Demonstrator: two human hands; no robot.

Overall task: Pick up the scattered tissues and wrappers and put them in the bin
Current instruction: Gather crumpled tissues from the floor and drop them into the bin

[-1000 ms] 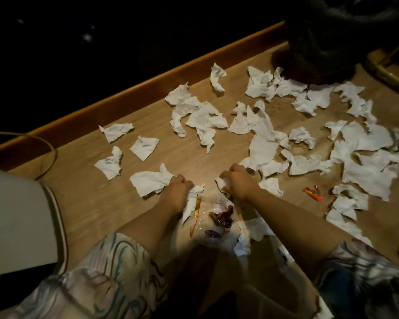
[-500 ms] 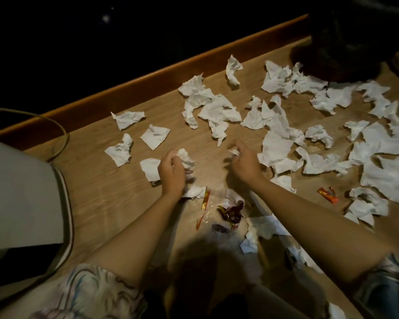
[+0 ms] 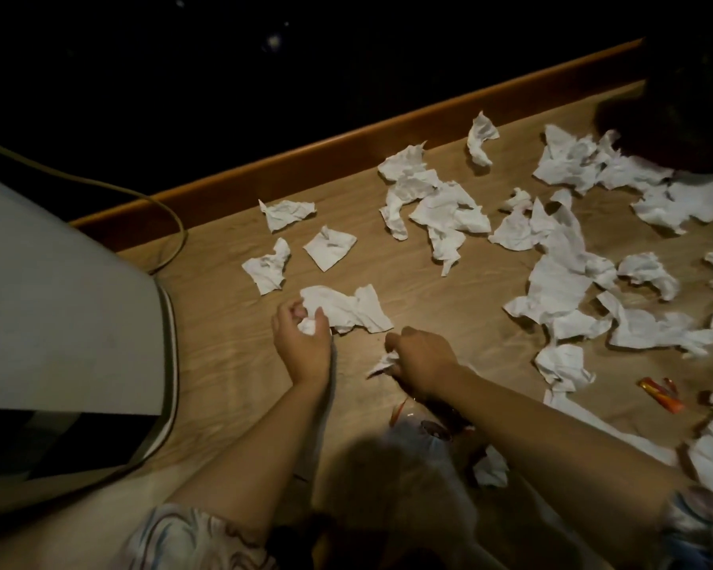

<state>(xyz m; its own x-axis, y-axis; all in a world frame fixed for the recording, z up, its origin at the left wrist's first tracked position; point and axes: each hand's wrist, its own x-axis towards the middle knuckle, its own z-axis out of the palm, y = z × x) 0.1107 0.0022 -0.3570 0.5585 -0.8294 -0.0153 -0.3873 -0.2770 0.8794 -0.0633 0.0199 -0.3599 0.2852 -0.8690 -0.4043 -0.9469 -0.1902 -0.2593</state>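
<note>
Several crumpled white tissues lie scattered over the wooden floor (image 3: 449,314). My left hand (image 3: 301,343) is curled around a wad of tissue, at the near edge of a larger tissue (image 3: 346,308). My right hand (image 3: 422,359) is closed on a small scrap of tissue (image 3: 381,362) just right of the left hand. An orange wrapper (image 3: 661,394) lies at the right. Clear and red wrappers (image 3: 425,421) show partly under my right forearm. A dark bin (image 3: 692,96) stands at the top right, mostly in shadow.
A white, rounded appliance or container (image 3: 58,322) fills the left side, with a cable (image 3: 161,207) looping behind it. A raised wooden skirting (image 3: 346,154) runs diagonally along the far edge; beyond it is dark. Three small tissues (image 3: 330,248) lie beyond my left hand.
The view has swung left, so the white object looms larger. Both hands came back toward me and left; the right hand now pinches a tissue scrap, the left keeps its wad.
</note>
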